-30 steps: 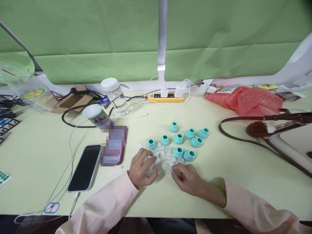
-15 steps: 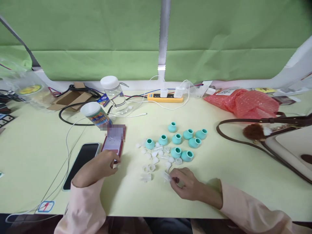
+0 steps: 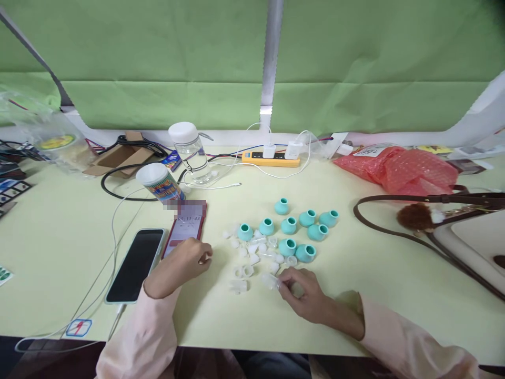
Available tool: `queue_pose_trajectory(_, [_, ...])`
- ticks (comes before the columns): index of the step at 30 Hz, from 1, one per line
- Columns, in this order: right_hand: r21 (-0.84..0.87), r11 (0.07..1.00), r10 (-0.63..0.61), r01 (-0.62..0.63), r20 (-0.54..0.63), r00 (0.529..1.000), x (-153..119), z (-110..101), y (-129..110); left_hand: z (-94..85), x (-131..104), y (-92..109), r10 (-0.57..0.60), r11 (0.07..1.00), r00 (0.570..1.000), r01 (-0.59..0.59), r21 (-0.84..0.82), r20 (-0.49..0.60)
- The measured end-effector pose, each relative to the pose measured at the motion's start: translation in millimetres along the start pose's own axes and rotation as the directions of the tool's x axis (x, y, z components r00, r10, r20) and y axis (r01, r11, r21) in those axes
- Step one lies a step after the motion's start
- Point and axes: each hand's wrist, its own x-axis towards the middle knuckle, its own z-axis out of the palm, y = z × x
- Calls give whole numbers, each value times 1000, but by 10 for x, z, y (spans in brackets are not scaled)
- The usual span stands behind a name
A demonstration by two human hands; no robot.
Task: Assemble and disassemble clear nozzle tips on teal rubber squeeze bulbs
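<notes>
Between the thumb and fingertips of my right hand (image 3: 305, 296) is a small clear plastic tube (image 3: 270, 281), its free end pointing left, low over the table. My left hand (image 3: 181, 267) is curled loosely beside the lower edge of a red-cased phone (image 3: 193, 230), with nothing visible in its fingers. Left of my right hand lie a clear cylindrical piece (image 3: 239, 286) and two clear rings (image 3: 248, 270). Beyond them is a scatter of small white and clear plastic parts (image 3: 254, 259). Several teal rubber bulbs (image 3: 305, 253) with open necks sit behind and to the right of that scatter.
A second phone (image 3: 136, 266), dark-screened and cabled, lies left of my left forearm. Behind stand a printed canister (image 3: 161, 183), a clear bottle (image 3: 193, 158) and a yellow power strip (image 3: 272, 159). At right are a pink bubble-wrap bag (image 3: 418, 168) and a handbag (image 3: 469, 237).
My left hand has moved right, off the red-cased phone's screen, which now shows timer digits. My right hand stays in nearly the same place with the tube. The view has shifted slightly.
</notes>
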Motion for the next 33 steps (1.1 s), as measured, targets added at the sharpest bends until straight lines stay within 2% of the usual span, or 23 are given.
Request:
queue_pose_trajectory(1, [56,997,54,-55,15,998,7,7,-11,-19,-7,81,123,987,988,-132,-93,-97])
queue_pose_trajectory(2, [112,987,110,-113,34,993,14,14,-22,-24,-11,173,229,944,948,-271,-187,-220])
queue_pose_trajectory(4, [217,950,213,-224,74,974,26,30,-41,16,-9,373,386,798,858,-495,-343,-339])
queue_pose_trajectory(5, [263,926,256,-271,89,963,32,37,-47,58,-1,469,431,738,823,-557,-381,-370])
queue_pose_trajectory(7, [341,876,323,-342,114,940,41,44,-52,172,25,631,440,703,781,-607,-371,-443])
queue_pose_trajectory(9, [405,826,367,-392,142,919,49,43,-48,290,57,733,375,721,752,-604,-339,-543])
queue_pose_trajectory(15, [529,703,441,-476,201,875,72,19,-42,476,126,779,353,723,682,-633,-277,-640])
queue_pose_trajectory(20, [571,637,478,-517,233,847,108,-4,-64,561,156,752,443,747,564,-662,-60,-697])
queue_pose_trajectory(24, [582,606,496,-542,256,830,127,-22,-80,634,169,727,521,770,489,-623,137,-699])
queue_pose_trajectory(28, [585,584,509,-563,276,815,135,-35,-101,663,174,710,610,752,404,-568,336,-682])
queue_pose_trajectory(30, [585,577,514,-571,284,810,140,-41,-111,658,173,713,627,747,390,-546,378,-675])
queue_pose_trajectory(33, [584,570,514,-579,296,805,143,-46,-119,644,169,726,591,772,424,-544,329,-686])
